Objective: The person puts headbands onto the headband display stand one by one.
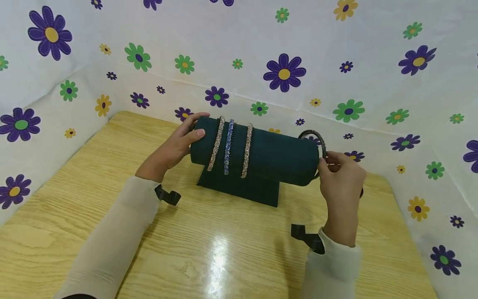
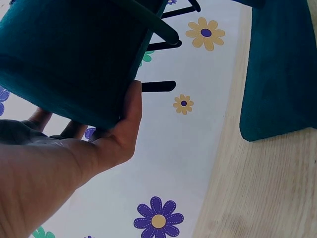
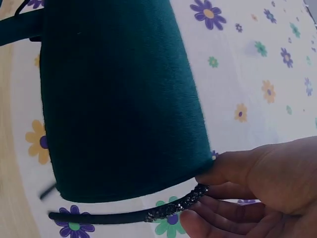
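A dark green velvet headband stand (image 1: 284, 157), a sideways roll on a flat foot (image 1: 242, 192), stands on the table. Three glittery headbands are around its left half: a silver one (image 1: 216, 143), a blue one (image 1: 228, 147) and a pale pinkish one (image 1: 247, 150). My left hand (image 1: 173, 145) grips the roll's left end, thumb in front and fingers behind. At the other end, my right hand (image 1: 341, 176) pinches a black headband with dark sparkles (image 3: 176, 208) between thumb and fingers. In the right wrist view this band lies just off the roll's end rim.
The stand is on a light wooden table (image 1: 179, 245), toward its far edge. White cloth (image 1: 239, 37) printed with purple, green and yellow flowers rises behind and at both sides. Black camera mounts (image 1: 308, 238) sit at both sleeve cuffs.
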A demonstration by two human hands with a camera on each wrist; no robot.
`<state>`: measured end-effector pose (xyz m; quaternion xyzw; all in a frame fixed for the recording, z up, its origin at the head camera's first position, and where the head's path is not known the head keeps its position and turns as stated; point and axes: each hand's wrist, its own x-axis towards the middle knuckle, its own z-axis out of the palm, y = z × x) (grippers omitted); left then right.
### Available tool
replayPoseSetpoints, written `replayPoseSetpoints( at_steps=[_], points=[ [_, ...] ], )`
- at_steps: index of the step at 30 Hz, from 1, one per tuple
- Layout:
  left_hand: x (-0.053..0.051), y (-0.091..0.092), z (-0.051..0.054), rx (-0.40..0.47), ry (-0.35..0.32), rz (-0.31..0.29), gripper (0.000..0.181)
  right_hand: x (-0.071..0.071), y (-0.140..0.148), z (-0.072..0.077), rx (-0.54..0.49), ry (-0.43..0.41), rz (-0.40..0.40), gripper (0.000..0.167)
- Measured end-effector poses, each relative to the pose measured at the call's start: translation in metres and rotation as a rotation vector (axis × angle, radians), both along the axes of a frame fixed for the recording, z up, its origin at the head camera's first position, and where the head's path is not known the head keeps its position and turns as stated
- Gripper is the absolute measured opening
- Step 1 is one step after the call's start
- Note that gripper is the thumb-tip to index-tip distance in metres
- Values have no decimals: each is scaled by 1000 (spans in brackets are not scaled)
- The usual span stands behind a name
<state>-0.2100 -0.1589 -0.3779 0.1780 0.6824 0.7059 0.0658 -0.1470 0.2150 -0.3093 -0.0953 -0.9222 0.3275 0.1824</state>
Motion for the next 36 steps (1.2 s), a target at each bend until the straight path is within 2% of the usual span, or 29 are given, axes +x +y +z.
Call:
replayPoseSetpoints(
  at_steps=[8, 15, 21, 31, 36],
  points=[
    [-1, 0, 0, 0, -1, 4, 61, 7, -3, 6, 26, -2, 22, 30],
    [-1, 1, 0, -2, 1, 6, 61, 15, -10, 13, 54, -21, 43, 35],
    [0, 2, 1, -6, -1, 8, 61, 22, -27, 17, 105, -45, 82, 40],
    [-1, 2, 1, -6, -3, 8, 61, 25, -50, 13, 150, -94, 138, 44],
    [0, 1, 1, -14, -4, 11, 61, 25, -60, 9, 145, -47, 177, 45]
  ],
)
